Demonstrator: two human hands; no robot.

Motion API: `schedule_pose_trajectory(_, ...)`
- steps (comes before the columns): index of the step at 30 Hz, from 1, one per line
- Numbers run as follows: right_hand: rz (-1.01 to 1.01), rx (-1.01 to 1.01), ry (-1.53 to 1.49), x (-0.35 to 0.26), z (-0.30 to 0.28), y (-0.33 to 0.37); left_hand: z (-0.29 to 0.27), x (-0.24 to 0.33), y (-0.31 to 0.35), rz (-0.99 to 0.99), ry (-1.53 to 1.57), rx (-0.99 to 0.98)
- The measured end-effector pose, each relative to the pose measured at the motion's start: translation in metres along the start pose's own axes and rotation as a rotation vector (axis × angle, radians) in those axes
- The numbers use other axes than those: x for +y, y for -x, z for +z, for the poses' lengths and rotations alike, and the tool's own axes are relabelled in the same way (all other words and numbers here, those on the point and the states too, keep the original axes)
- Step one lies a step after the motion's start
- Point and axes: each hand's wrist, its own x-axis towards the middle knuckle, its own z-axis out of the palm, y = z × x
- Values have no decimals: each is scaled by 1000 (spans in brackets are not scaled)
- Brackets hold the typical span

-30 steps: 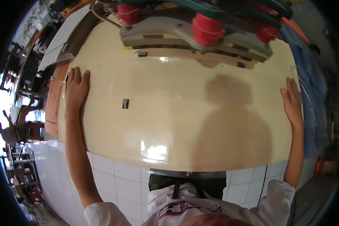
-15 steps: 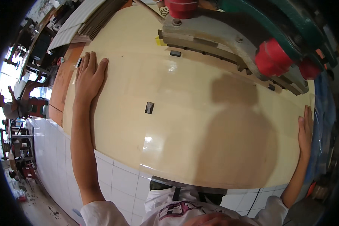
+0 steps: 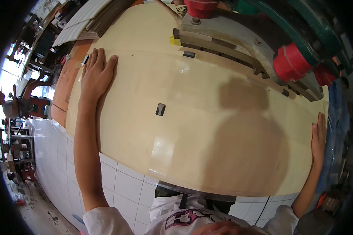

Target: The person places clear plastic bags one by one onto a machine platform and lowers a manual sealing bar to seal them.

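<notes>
My left hand [image 3: 96, 80] lies palm down at the left side of a wide cream tabletop [image 3: 133, 125], its fingers stretched out and thumb apart. A glossy clear plastic sheet [image 3: 162, 174] covers at least part of this surface. At the far right edge, my right hand [image 3: 318, 141] rests with straight fingers pointing away from me. Neither hand holds anything. Beside my left fingertips is a small black-and-white piece [image 3: 85, 60]. Between my hands, left of the middle, sits a small dark block [image 3: 160, 109]. Similar dark blocks lie farther off, one [image 3: 189, 54] near the bar's left end.
A machine with a long metal bar [image 3: 219, 37], red knobs [image 3: 292, 61] and a green frame [image 3: 298, 27] hangs over the far right. Stacked pale panels [image 3: 86, 19] stand far left. Blue plastic [image 3: 335, 117] borders the right edge. Another person [image 3: 12, 105] sits at far left.
The view has shifted a little, so the machine and dark blocks appear slightly farther right. Both hands stay flat at the two sides of the tabletop.
</notes>
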Motion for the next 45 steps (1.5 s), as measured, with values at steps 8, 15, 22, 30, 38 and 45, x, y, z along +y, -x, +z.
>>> schedule_pose_trajectory(8,28,-5,-34,0,-2,1,3,1,-2,5,29,15)
schedule_pose_trajectory(15,27,19,-90,0,2,-2,11,-13,-2,41,63,107)
schedule_pose_trajectory(22,36,49,-77,12,4,-1,-2,11,7,33,60,172)
schedule_pose_trajectory(30,16,-1,-50,19,7,-4,9,6,5,-2,46,121)
schedule_pose_trajectory(38,45,-7,15,12,6,-2,4,10,7,-22,49,95)
schedule_pose_trajectory(45,40,-10,-12,16,7,-1,0,11,10,-13,42,95)
